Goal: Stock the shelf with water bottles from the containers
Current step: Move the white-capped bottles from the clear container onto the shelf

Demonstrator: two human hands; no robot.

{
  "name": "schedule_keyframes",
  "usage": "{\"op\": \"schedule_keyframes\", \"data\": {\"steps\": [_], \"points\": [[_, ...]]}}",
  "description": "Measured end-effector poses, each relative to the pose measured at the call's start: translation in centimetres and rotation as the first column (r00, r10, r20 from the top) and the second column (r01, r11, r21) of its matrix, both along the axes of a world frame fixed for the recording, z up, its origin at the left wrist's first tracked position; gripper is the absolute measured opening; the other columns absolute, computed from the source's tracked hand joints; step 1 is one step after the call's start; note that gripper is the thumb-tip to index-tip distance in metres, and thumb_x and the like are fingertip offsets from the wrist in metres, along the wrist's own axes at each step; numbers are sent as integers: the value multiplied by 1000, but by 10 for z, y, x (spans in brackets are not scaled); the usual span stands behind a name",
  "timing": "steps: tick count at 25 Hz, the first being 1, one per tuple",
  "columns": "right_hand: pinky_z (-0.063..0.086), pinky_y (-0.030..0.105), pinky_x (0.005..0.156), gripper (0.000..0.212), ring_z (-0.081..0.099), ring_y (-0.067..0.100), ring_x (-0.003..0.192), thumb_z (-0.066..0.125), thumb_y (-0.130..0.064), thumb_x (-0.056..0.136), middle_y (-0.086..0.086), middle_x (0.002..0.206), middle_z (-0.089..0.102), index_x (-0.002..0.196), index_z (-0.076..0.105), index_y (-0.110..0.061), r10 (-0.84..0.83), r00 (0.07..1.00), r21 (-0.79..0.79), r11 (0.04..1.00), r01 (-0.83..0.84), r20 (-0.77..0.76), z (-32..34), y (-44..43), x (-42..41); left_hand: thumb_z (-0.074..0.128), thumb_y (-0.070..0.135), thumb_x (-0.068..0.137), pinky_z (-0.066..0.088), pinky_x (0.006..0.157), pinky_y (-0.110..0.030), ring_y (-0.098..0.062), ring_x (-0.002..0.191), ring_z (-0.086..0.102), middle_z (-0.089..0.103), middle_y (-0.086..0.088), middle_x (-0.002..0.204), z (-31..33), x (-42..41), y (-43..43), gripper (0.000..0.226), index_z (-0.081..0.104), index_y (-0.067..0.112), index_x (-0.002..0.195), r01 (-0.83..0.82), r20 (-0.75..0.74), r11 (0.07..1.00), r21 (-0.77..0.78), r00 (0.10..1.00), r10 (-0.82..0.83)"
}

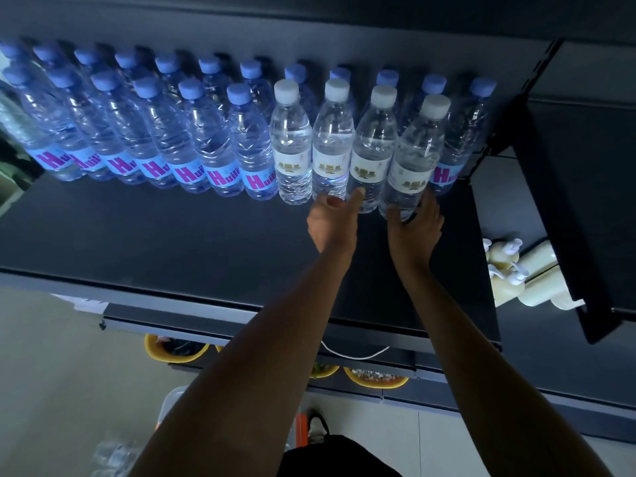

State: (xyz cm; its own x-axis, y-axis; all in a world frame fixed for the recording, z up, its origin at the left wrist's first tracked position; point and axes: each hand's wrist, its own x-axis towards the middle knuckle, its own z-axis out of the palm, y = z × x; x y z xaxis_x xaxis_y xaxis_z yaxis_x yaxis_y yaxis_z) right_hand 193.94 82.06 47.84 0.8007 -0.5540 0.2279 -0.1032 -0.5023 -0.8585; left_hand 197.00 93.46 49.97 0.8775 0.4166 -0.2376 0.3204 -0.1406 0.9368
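Note:
A dark shelf [172, 228] carries two rows of water bottles: blue-capped ones [192, 132] with purple lettering on the left, and several white-capped ones [290, 142] toward the right. My right hand [414, 232] grips the base of the rightmost white-capped bottle [418, 156], thumb on its left and fingers on its right. My left hand [332, 223] reaches to the bases of the two white-capped bottles beside it. Its thumb lies against the third bottle [373, 149] and its fingers are loose, wrapped round nothing.
The front half of the shelf is bare dark board. Cream pump bottles [506, 270] lie on the neighbouring shelf at the right, behind a dark divider [564, 235]. Yellow basins [172, 349] sit on a lower shelf. Clear plastic packaging [113, 454] lies on the floor.

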Motion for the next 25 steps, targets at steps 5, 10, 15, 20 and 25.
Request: {"op": "schedule_keyframes", "data": {"steps": [5, 10, 15, 20, 25], "points": [[30, 51, 114, 77, 42, 33, 140, 71, -39, 91, 3, 156, 47, 156, 36, -19, -23, 998, -47, 999, 20, -52, -4, 0, 4, 73, 68, 68, 61, 74, -41, -17, 74, 69, 70, 4, 77, 2, 2, 0, 49, 59, 23, 81, 12, -20, 997, 73, 1000, -11], [32, 50, 112, 75, 42, 33, 139, 74, -38, 88, 3, 154, 48, 153, 40, -19, -57, 997, -43, 998, 55, -53, -2, 3, 5, 77, 67, 69, 59, 77, -42, -18, 78, 64, 64, 5, 83, 10, 1, -4, 55, 57, 19, 87, 10, -43, 988, 153, 999, -3], [33, 48, 111, 76, 44, 34, 137, 76, -34, 87, 5, 153, 49, 152, 41, -17, -71, 996, -8, 997, 71, -52, 2, 5, 2, 73, 75, 56, 58, 82, -45, -25, 94, 66, 66, -1, 103, 12, -2, -6, 81, 57, 15, 108, 40, -58, 983, 181, 998, -30], [39, 53, 115, 91, 48, 32, 136, 74, -47, 76, 11, 150, 49, 153, 39, -14, -38, 997, 100, 994, 45, -70, 8, 3, -4, 83, 54, 64, 49, 69, -29, -15, 84, 59, 58, -2, 97, 0, -33, 19, 56, 53, 18, 95, 255, 104, 967, 20, 961, -256], [45, 52, 107, 73, 51, 27, 124, 70, -26, 81, 7, 137, 44, 147, 43, -11, 6, 1000, 136, 991, -8, 15, 10, 25, -69, 78, 31, 87, 52, 79, -14, -8, 104, 63, 62, -3, 115, -13, -116, 90, 36, 63, 11, 112, 280, 327, 960, -10, 908, -262]]}}
